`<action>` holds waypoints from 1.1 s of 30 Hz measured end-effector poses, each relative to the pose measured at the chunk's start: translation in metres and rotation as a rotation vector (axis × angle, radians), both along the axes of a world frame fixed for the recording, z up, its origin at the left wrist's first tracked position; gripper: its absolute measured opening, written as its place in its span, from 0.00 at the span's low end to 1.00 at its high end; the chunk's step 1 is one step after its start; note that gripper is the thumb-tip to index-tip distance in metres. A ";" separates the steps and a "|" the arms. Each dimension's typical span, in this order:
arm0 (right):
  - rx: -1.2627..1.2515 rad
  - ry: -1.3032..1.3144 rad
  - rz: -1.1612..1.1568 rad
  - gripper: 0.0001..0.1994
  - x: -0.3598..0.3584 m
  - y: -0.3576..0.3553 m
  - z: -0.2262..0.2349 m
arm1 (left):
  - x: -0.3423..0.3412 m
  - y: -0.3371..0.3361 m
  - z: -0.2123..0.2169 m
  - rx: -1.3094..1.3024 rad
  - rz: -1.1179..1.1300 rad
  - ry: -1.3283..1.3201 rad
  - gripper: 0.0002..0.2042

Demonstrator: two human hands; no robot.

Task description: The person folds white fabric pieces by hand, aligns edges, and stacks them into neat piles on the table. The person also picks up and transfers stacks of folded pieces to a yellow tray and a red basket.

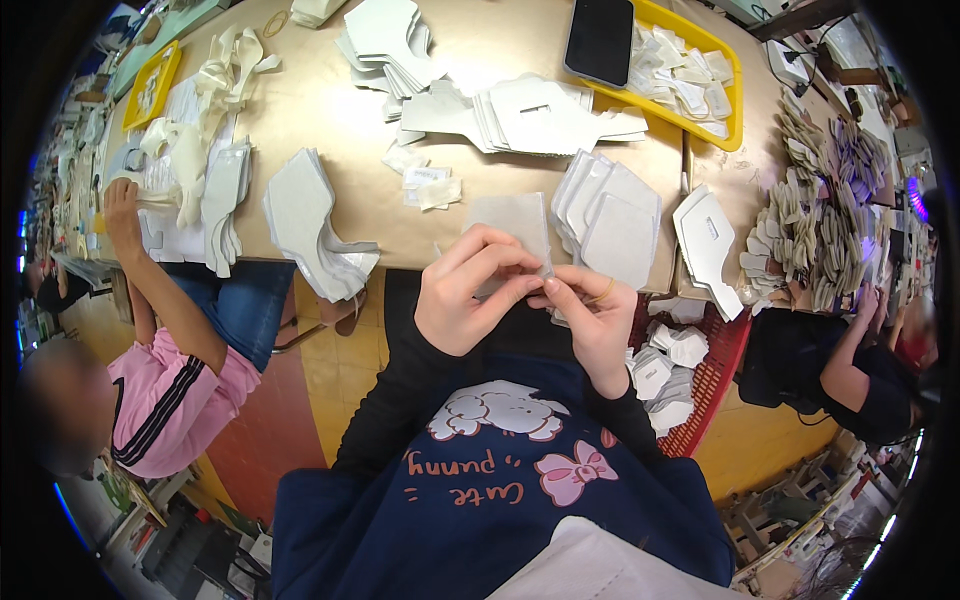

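Both hands, left hand (pixel 462 298) and right hand (pixel 590 312), pinch a flat grey fabric-like piece (pixel 512 232) together just before the tan table (pixel 330 110), beside fanned grey cut-outs (pixel 610 215).

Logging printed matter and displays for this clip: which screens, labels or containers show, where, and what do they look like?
Phone: far table edge, resting on the yellow tray, black rectangular screen, dark.
Yellow tray: upper right, rectangular, holds white pieces.
Small white slips: table centre, possibly labels; too small to tell.
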State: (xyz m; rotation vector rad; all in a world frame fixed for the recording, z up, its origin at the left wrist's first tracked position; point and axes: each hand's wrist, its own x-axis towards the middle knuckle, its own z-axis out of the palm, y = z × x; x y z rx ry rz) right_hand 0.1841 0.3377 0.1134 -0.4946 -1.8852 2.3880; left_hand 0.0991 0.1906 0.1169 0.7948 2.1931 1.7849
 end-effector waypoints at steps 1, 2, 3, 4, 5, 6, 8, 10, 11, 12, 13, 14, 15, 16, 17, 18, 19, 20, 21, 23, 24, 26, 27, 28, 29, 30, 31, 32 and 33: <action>-0.018 -0.006 0.000 0.08 -0.001 0.002 0.000 | -0.001 -0.002 0.000 0.005 -0.016 -0.004 0.08; -0.044 -0.024 -0.009 0.07 -0.001 0.003 0.000 | -0.003 -0.003 -0.001 0.008 -0.048 -0.021 0.08; -0.033 -0.022 0.020 0.07 -0.001 0.004 0.001 | -0.004 -0.005 -0.001 0.014 -0.081 -0.036 0.09; -0.030 -0.034 0.039 0.06 -0.001 0.006 0.001 | -0.005 -0.006 -0.002 0.018 -0.113 -0.053 0.09; -0.032 -0.044 0.050 0.06 -0.002 0.006 0.001 | -0.007 -0.007 -0.002 0.024 -0.133 -0.071 0.09; 0.007 -0.036 0.072 0.05 -0.002 0.007 0.001 | -0.008 -0.008 -0.003 0.029 -0.153 -0.090 0.09; 0.074 -0.015 0.104 0.04 -0.002 0.007 0.002 | -0.010 -0.011 -0.002 0.032 -0.182 -0.134 0.09; 0.218 0.098 0.149 0.03 -0.003 0.008 0.003 | -0.010 -0.013 0.000 0.026 -0.206 -0.179 0.08; 0.287 0.146 0.163 0.03 -0.004 0.008 0.005 | -0.012 -0.015 0.002 0.015 -0.209 -0.153 0.08; 0.307 0.167 0.172 0.03 -0.005 0.007 0.006 | -0.013 -0.017 0.004 0.005 -0.217 -0.120 0.08; 0.325 0.181 0.171 0.02 -0.005 0.006 0.007 | -0.014 -0.018 0.007 -0.005 -0.218 -0.087 0.08; 0.343 0.195 0.170 0.02 -0.006 0.005 0.009 | -0.014 -0.018 0.009 -0.046 -0.189 0.030 0.08; 0.344 0.198 0.142 0.02 -0.007 0.002 0.010 | -0.011 -0.019 0.012 -0.085 -0.152 0.146 0.08; 0.345 0.200 0.113 0.03 -0.008 -0.001 0.010 | -0.008 -0.018 0.015 -0.125 -0.115 0.262 0.08; 0.346 0.206 0.086 0.03 -0.008 -0.003 0.011 | -0.005 -0.018 0.017 -0.135 -0.081 0.278 0.07; 0.342 0.185 0.063 0.03 -0.009 -0.006 0.012 | -0.002 -0.017 0.018 -0.147 -0.045 0.294 0.07; 0.338 0.169 0.042 0.03 -0.008 -0.009 0.013 | 0.001 -0.016 0.019 -0.156 -0.010 0.315 0.07; 0.333 0.155 0.020 0.03 -0.008 -0.012 0.015 | 0.004 -0.016 0.019 -0.163 0.025 0.305 0.07; 0.304 0.157 0.009 0.03 -0.008 -0.015 0.015 | 0.006 -0.015 0.019 -0.165 0.058 0.300 0.06; 0.252 0.111 -0.016 0.03 -0.006 -0.020 0.015 | 0.011 -0.014 0.016 -0.151 0.109 0.224 0.06; 0.176 0.141 -0.041 0.03 -0.006 -0.022 0.013 | 0.013 -0.016 0.015 -0.071 0.147 0.139 0.05; 0.033 0.099 -0.085 0.03 -0.004 -0.028 0.010 | 0.015 -0.017 0.010 0.065 0.217 -0.046 0.04; -0.045 0.090 -0.117 0.04 -0.006 -0.029 0.005 | 0.016 -0.019 0.008 0.098 0.292 -0.079 0.03; -0.120 0.077 -0.137 0.05 -0.009 -0.031 0.001 | 0.016 -0.021 0.006 0.174 0.339 -0.181 0.02; -0.212 0.069 -0.176 0.06 -0.011 -0.033 -0.004 | 0.015 -0.023 0.004 0.226 0.351 -0.211 0.02; -0.242 0.063 -0.124 0.07 -0.014 -0.034 -0.008 | 0.014 -0.026 0.002 0.277 0.363 -0.241 0.02; -0.291 0.060 -0.090 0.08 -0.015 -0.035 -0.011 | 0.013 -0.030 0.001 0.142 0.286 -0.133 0.03; -0.339 0.025 -0.061 0.09 -0.016 -0.036 -0.013 | 0.013 -0.035 0.001 0.015 0.210 -0.016 0.03; -0.401 0.068 -0.006 0.12 -0.016 -0.034 -0.012 | 0.010 -0.037 -0.001 -0.055 0.113 0.064 0.04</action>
